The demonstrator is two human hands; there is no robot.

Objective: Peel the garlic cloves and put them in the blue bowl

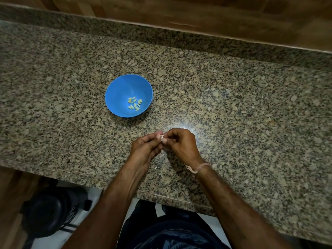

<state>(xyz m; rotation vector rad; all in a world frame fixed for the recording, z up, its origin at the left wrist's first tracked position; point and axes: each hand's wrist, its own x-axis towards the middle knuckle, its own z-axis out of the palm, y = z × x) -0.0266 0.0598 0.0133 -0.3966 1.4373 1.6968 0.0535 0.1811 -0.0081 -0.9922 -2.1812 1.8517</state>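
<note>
A blue bowl (118, 90) stands on the granite counter, left of centre, with several pale peeled garlic cloves (134, 103) in its bottom. Nearer to me, my left hand (143, 147) and my right hand (181, 143) meet fingertip to fingertip over the counter. Both pinch one small garlic clove (161, 138), whose whitish skin shows between the thumbs. Most of the clove is hidden by my fingers. The hands are to the lower right of the bowl, apart from it.
The speckled granite counter (233, 108) runs wide to left and right, with a raised granite strip and wooden wall behind. A few small bits of skin (160, 175) lie near the front edge. Below the edge at left stands a dark round object (52, 212) on the floor.
</note>
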